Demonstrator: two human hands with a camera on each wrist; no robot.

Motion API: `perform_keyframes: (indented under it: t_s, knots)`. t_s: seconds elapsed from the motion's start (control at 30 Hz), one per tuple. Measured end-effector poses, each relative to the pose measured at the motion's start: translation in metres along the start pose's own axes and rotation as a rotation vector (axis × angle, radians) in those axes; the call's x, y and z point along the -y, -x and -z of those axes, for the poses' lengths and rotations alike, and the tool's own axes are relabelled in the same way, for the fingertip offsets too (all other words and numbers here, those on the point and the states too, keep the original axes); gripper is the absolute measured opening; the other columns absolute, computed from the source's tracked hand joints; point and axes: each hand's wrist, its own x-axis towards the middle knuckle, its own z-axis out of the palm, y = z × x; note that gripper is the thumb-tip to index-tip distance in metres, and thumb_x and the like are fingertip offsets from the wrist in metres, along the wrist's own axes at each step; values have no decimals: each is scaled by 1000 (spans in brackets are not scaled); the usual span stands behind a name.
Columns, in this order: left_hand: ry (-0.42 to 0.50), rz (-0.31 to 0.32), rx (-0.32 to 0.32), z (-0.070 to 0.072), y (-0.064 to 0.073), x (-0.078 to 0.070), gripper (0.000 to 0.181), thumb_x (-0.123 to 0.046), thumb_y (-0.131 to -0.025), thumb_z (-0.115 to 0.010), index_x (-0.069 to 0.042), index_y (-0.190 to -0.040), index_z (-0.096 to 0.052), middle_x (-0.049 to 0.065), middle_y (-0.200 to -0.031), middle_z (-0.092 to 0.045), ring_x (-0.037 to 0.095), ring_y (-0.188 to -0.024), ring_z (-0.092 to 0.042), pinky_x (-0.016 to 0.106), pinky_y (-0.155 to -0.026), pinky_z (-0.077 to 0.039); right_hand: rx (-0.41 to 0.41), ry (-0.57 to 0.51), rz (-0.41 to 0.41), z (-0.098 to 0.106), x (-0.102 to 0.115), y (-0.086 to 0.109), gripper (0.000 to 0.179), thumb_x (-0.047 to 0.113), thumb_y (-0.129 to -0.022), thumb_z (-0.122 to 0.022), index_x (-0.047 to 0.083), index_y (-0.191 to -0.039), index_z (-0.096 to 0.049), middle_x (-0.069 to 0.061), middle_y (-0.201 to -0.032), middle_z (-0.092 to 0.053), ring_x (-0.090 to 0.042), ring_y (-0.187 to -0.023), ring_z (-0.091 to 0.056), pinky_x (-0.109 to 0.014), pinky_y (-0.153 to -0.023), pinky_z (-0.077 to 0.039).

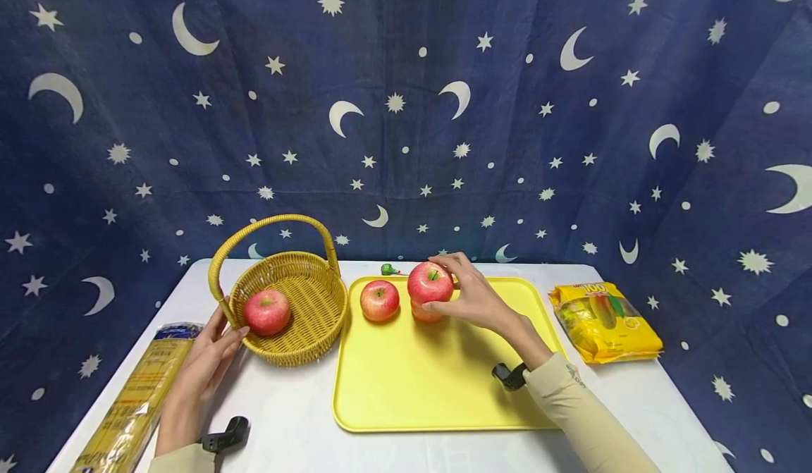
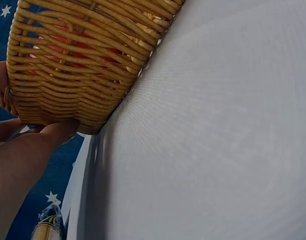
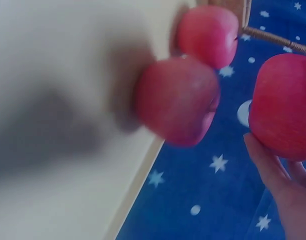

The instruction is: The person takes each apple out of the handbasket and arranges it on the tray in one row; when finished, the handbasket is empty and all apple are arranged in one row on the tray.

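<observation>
My right hand (image 1: 472, 295) grips a red apple (image 1: 430, 281) between thumb and fingers, raised above the yellow tray (image 1: 406, 388). Below it, partly hidden in the head view, a second apple (image 3: 178, 100) sits on the tray. To its left stands another apple (image 1: 379, 301). My left hand (image 1: 206, 360) holds the near left side of a wicker basket (image 1: 320, 311), thumb at the rim and fingers against the outer wall. One apple (image 1: 267, 312) lies inside the basket, whose tall arched handle (image 1: 279, 220) stands up; its red shows through the weave in the left wrist view.
A yellow bag (image 1: 605, 321) of packaged goods lies right of the tray. A long clear pack of noodle-like sticks (image 1: 136, 402) lies at the left table edge. Behind the tray is a small green object (image 1: 388, 269). A starry curtain (image 1: 406, 106) hangs behind the white table (image 1: 285, 416).
</observation>
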Motion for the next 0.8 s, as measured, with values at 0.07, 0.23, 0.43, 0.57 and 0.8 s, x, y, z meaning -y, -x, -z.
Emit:
perform_keyframes:
  t_s: [0.07, 0.23, 0.43, 0.57, 0.8]
  knots:
    - [8, -12, 5, 1, 0, 1, 88, -10, -105, -55, -15, -165, 10, 21, -171, 12, -13, -120, -43, 1, -96, -40, -10, 6, -5, 5, -6, 5, 76, 27, -76, -91, 9, -142, -58, -9, -126, -56, -27, -115, -60, -48, -97, -57]
    - [17, -39, 12, 3, 1, 2, 88, -9, -105, -54, -12, -165, 10, 22, -171, 12, -14, -127, -40, 2, -98, -39, -42, 44, -13, 14, -22, 17, 73, 28, -75, -91, 9, -138, -59, -11, -124, -57, -27, -112, -61, -48, -96, -57]
    - [17, -24, 8, 3, 2, 3, 88, -10, -105, -54, -12, -165, 11, 21, -171, 13, -17, -122, -42, 2, -97, -40, -63, 69, -56, 20, -43, 27, 75, 27, -72, -93, 7, -135, -58, -13, -126, -58, -30, -110, -61, -51, -95, -56]
    - [11, 8, -1, 2, 2, 1, 89, -11, -105, -55, -15, -165, 11, 18, -172, 13, -13, -125, -40, 1, -96, -39, -59, 62, -101, 21, -57, 33, 75, 28, -73, -93, 6, -135, -56, -14, -130, -59, -30, -110, -62, -48, -93, -57]
    - [23, 0, 7, -1, 0, 0, 89, -11, -105, -55, -15, -165, 11, 18, -172, 13, -5, -138, -33, 2, -98, -38, -46, 49, -182, 22, -74, 40, 77, 25, -74, -92, 4, -136, -53, -17, -130, -62, -33, -111, -62, -50, -95, -57]
